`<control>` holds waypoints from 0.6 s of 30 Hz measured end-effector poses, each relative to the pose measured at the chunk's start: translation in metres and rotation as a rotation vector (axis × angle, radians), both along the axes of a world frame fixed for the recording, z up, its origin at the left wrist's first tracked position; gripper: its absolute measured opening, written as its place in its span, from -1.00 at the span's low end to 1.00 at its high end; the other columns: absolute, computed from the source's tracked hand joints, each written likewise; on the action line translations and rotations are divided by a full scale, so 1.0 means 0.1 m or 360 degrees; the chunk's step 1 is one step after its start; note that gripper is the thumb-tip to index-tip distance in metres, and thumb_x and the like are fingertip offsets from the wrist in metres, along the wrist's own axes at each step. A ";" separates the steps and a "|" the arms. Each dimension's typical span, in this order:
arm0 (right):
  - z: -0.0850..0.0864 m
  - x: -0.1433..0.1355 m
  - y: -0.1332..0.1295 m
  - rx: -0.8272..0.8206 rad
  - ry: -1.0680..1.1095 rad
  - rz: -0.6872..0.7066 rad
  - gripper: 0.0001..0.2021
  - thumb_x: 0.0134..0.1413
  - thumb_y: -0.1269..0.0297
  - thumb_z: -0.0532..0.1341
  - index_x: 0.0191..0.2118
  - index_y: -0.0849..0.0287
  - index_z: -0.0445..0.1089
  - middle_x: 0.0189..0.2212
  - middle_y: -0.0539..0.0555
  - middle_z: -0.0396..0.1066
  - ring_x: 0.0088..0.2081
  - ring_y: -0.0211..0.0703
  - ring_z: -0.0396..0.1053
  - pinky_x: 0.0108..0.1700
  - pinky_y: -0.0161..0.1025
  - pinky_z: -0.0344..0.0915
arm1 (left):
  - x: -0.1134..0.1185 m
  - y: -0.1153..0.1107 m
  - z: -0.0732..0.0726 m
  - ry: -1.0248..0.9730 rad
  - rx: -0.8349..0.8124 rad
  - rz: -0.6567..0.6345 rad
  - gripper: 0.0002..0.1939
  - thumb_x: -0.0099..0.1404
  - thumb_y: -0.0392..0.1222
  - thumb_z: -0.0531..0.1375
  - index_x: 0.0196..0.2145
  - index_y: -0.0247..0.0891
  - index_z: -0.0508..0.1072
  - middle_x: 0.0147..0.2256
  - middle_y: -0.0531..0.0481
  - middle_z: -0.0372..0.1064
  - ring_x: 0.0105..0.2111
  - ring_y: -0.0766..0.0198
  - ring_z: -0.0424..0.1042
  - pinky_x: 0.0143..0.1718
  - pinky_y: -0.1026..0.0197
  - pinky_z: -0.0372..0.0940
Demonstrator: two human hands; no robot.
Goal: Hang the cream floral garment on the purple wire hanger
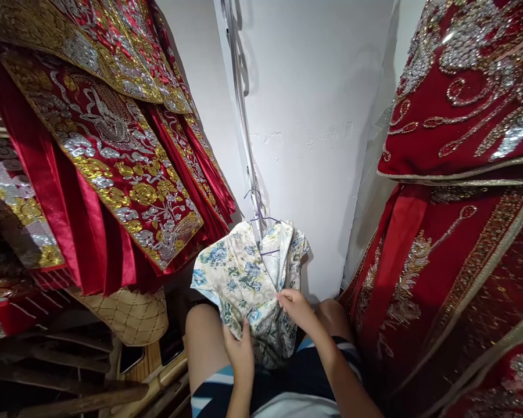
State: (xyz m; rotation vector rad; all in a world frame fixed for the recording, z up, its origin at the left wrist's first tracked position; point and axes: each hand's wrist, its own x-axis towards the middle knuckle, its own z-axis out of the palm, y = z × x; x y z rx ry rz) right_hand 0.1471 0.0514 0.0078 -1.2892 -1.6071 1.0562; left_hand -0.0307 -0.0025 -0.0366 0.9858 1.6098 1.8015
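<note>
A cream short-sleeved top with blue and green flowers is on a thin purple hanger, spread over my lap with its lower part bunched. The hanger's hook points up, and its bar shows inside the open V neckline. My right hand pinches the front edge at the bottom of the neckline. Lower on the left, my left hand grips the side of the top, thumb lying over the cloth and the other fingers mostly hidden.
Red embroidered garments with gold and silver sequins hang at the left, and a beaded red costume hangs close on the right. A metal rail runs along the white wall ahead. Wooden slats lie at lower left.
</note>
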 end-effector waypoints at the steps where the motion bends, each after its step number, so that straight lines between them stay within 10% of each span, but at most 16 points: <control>1: -0.02 0.01 0.01 -0.0036 0.0044 -0.0008 -0.63 0.17 0.06 0.05 -0.59 0.12 0.17 -0.67 -0.07 0.15 -0.59 -0.25 0.10 -0.46 -0.28 0.03 | -0.01 -0.02 0.01 0.0171 0.0131 0.0161 -0.33 0.18 0.02 0.29 0.17 -0.30 0.25 0.13 -0.31 0.28 0.17 -0.11 0.27 0.16 -0.09 0.22; 5: -0.03 -0.02 0.01 -0.0264 0.0329 0.0078 -0.71 0.07 0.13 0.08 -0.60 0.13 0.25 -0.70 -0.06 0.22 -0.62 -0.28 0.12 -0.50 -0.30 0.01 | 0.06 -0.05 0.12 0.0837 0.0541 0.0398 -0.51 0.23 -0.16 0.27 0.10 -0.21 0.28 0.19 -0.28 0.12 0.22 -0.03 0.15 0.18 -0.07 0.16; 11: 0.15 -0.09 -0.10 -0.0500 0.0564 0.0322 -0.78 -0.03 0.18 0.14 -0.52 0.19 0.41 -0.70 -0.02 0.34 -0.67 -0.34 0.11 -0.57 -0.34 -0.06 | 0.32 0.24 0.29 0.0937 0.0419 -0.0621 -0.88 0.34 -0.19 0.09 -0.24 -0.21 0.41 -0.23 -0.11 0.36 -0.17 0.12 0.39 -0.14 0.13 0.30; 18: 0.76 0.00 0.18 -0.0265 0.1034 0.0012 -0.73 -0.16 0.08 0.32 -0.57 0.20 0.39 -0.75 -0.09 0.21 -0.70 -0.40 -0.01 -0.62 -0.35 -0.20 | 0.36 0.36 0.28 0.0841 0.0309 -0.0884 -0.78 0.37 -0.12 0.06 -0.44 -0.21 0.25 -0.48 0.05 0.23 -0.44 0.26 0.27 -0.35 0.28 0.15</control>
